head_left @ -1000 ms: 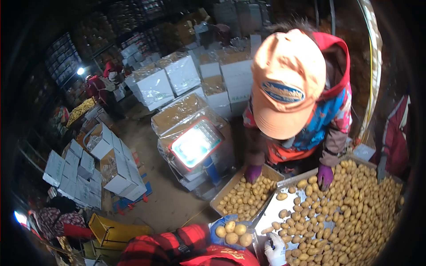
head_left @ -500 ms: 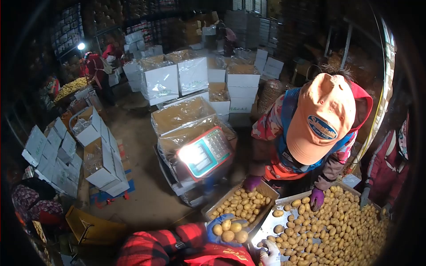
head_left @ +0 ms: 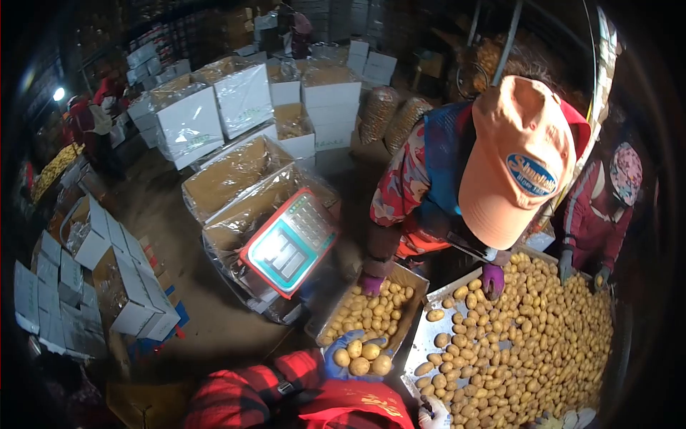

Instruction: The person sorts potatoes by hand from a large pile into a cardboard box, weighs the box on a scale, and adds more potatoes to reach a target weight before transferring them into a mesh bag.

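My left hand (head_left: 333, 364), in a blue glove, cradles several potatoes (head_left: 359, 366) in its cupped palm and closed fingers. It is above the near end of a carton of potatoes (head_left: 366, 312). At the bottom edge of the view, my right hand (head_left: 434, 414), in a white glove, is beside the corner of a metal sorting tray (head_left: 426, 342) and partly cut off; its fingers are not clear. Loose potatoes (head_left: 529, 343) cover most of the tray.
Across from me, a co-worker in an orange cap (head_left: 518, 164) has one purple glove in the carton and another on the tray. A second co-worker (head_left: 600, 207) reaches in from the right. A scale display (head_left: 289, 243) and lined cartons (head_left: 232, 175) stand left. White gloves (head_left: 568, 420) show bottom right.
The view has turned to the right, so the scale and cartons sit further left. My left hand still holds the potatoes. White gloves now show at the tray's near edge.
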Demonstrator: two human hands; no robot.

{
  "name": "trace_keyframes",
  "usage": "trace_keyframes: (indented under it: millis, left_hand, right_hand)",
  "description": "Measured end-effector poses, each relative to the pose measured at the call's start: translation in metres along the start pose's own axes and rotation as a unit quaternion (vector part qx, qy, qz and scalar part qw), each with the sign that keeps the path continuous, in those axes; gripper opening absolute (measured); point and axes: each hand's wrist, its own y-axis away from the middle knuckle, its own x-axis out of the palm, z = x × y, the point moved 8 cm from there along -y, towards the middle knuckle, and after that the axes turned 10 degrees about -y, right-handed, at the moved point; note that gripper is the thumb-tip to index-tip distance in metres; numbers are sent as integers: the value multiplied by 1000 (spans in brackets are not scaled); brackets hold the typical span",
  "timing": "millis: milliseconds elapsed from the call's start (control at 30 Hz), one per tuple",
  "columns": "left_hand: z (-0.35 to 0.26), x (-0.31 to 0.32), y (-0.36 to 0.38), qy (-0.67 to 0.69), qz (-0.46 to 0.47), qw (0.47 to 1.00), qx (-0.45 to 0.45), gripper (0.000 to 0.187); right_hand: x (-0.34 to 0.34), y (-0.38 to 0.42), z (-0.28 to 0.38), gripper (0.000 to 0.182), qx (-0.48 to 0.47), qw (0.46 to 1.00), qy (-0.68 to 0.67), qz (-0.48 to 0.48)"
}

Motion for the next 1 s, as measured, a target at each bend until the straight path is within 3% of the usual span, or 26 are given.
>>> trace_keyframes:
  millis: [200, 267, 333, 367, 400, 467, 500, 633, 700, 800, 833, 900, 1000]
  left_hand:
    - [11, 1, -14, 65, 12, 995, -71, 41]
    - [40, -41, -41, -3, 94, 985, 147, 47]
    - [52, -74, -57, 186, 104, 968, 134, 49]
    - [54, -83, -58, 399, 67, 915, 7, 48]
    - [60, -83, -54, 586, 24, 800, -123, 48]
    - [68, -78, -56, 507, -43, 851, -132, 44]
    - [58, -78, -60, 216, -49, 975, -5, 41]
    - [4, 77, -25, 192, -28, 978, -72, 36]
    - [-10, 108, -30, 67, 126, 989, 41, 38]
    - [-13, 125, -44, -47, 9, 997, 64, 27]
    - [-6, 131, -53, -54, 103, 978, 172, 23]
    - [21, 70, -65, -34, 87, 988, 123, 24]
    - [45, 74, -67, 143, 35, 979, -140, 44]
  right_hand:
    - [-1, 15, 7, 32, 69, 998, 13, 3]
    - [-4, 14, 16, 32, 84, 996, 0, -7]
    - [-5, 12, 7, 31, 68, 997, -21, -3]
    - [-6, 10, 3, 31, 60, 998, -31, 0]
    - [-7, 6, -1, 32, 53, 998, -15, 0]
    - [-12, 5, -6, 35, 59, 998, 23, -8]
    - [-15, 4, -9, 36, 46, 998, 29, -12]
    - [-33, -1, -3, 31, 34, 999, 18, -30]
    - [-40, -1, -6, 32, 49, 998, 5, -27]
    - [-44, 2, -38, 39, 6, 1000, 24, -15]
    - [-47, 1, -24, 35, 18, 1000, -21, -10]
    - [-53, 3, -10, 32, 54, 993, -101, -3]
    - [-57, 6, -22, 32, 105, 977, -186, -5]
